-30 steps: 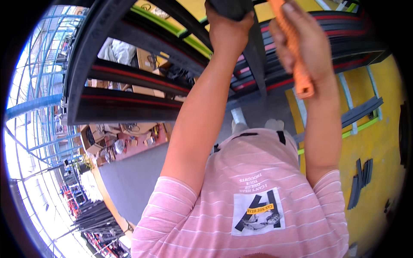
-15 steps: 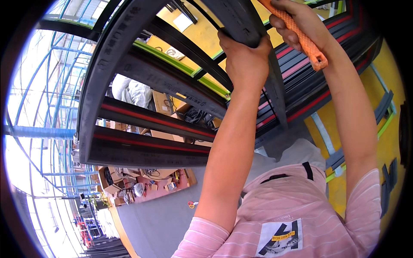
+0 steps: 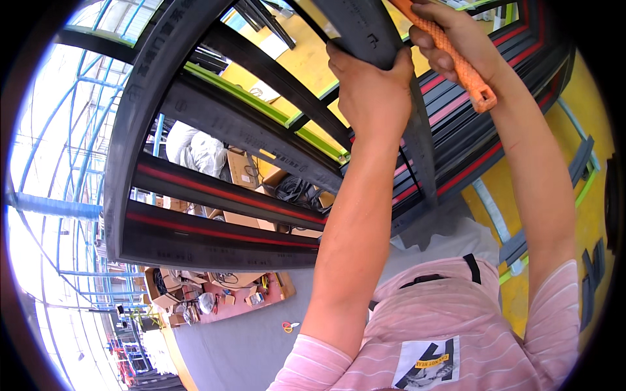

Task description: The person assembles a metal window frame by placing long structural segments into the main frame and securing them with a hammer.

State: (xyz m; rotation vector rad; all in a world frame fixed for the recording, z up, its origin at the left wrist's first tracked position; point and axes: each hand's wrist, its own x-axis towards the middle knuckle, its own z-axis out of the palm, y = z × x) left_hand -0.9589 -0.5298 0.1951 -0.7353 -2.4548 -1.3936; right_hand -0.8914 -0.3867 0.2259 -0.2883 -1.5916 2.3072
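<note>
A large dark grey frame (image 3: 119,182) with several black slats, some with red stripes, is tilted in front of me. My left hand (image 3: 375,94) is wrapped around a thick dark grey bar (image 3: 365,29) of this frame, fingers on its far side and thumb on the near side. My right hand (image 3: 460,39) is closed around an orange, cross-hatched handle (image 3: 450,55) with a hole in its lower end. The tool's other end lies beyond the top edge, so I cannot tell its kind. Right of the gripped bar, more black and red slats (image 3: 469,120) run close together.
Open cartons (image 3: 244,171) and black coils show through the slats. Below the frame, a reddish board (image 3: 277,290) bears boxes and small items, with scissors (image 3: 289,326) on the grey surface beside it. Dark strips (image 3: 590,277) lie on the yellow floor at right.
The frame's left side has shifted left and slightly down in view. Both hands keep their grips in nearly the same places, and the orange handle has barely moved.
</note>
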